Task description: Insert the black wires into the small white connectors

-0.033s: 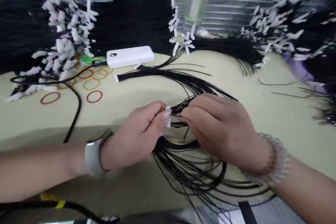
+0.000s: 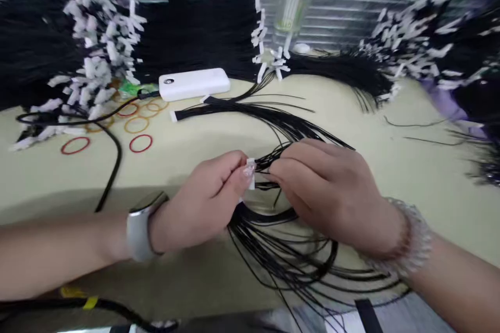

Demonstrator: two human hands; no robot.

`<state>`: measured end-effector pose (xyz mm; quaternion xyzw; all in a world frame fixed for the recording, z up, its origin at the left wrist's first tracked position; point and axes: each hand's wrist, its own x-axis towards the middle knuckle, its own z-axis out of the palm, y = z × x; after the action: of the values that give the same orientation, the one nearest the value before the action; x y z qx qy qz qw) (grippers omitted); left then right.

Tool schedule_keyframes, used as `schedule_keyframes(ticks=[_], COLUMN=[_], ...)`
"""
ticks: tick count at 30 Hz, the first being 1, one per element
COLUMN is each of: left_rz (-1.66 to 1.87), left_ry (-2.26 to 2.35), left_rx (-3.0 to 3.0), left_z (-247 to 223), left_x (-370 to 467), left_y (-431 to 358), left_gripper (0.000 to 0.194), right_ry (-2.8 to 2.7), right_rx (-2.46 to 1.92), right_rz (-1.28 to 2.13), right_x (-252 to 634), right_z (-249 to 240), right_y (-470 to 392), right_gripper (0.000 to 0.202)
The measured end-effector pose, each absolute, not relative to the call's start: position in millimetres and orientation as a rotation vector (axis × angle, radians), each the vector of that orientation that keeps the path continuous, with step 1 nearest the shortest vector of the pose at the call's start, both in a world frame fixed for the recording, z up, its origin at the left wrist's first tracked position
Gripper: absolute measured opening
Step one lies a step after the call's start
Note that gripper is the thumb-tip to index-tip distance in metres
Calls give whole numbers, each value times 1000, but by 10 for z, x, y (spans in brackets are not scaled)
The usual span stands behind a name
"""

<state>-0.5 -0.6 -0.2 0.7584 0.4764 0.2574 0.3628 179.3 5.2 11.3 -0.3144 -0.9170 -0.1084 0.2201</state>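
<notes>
My left hand (image 2: 207, 200) pinches a small white connector (image 2: 251, 179) between thumb and finger. Black wires (image 2: 269, 158) run from that connector toward my right hand (image 2: 326, 187). The fingers of my right hand are pressed together on the thin black wires just right of the connector; their tips are partly hidden. Below both hands, a loose bundle of black wires (image 2: 269, 250) fans out over the table's front edge. Behind them lies another black wire bundle (image 2: 250, 107) with a white connector (image 2: 173, 116) at its left end.
A white power bank (image 2: 194, 85) with a black cable (image 2: 116, 156) lies behind my left hand. Red and yellow rubber bands (image 2: 140, 143) are scattered at left. Stacked black wires with white connectors (image 2: 109, 47) line the back, beside a clear bottle (image 2: 292, 5). More wires (image 2: 417, 41) are heaped at right.
</notes>
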Motion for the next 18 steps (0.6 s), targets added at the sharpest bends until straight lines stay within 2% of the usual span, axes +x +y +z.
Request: schedule_keyframes(ticks=[4,9,15,18], left_rz=[658,695,813,880], left_ry=[1223,1231,1332,1320], left_rx=[1947,1846,1619,1453], left_z=[-9,-11,-54,-90], left_x=[-8,13,5,5], left_y=[-16,13,66,80], left_gripper=[31,33,35,35], right_ry=[-2566,-2601,-2326,-2237], right_rx=[-862,-1043,-1186,-1289], right_rz=[-263,-46,140,380], right_x=[1797,1932,2095,2160], right_z=[117,203,435,547], right_y=[73,193,203,139], right_gripper=[16,6,32,40])
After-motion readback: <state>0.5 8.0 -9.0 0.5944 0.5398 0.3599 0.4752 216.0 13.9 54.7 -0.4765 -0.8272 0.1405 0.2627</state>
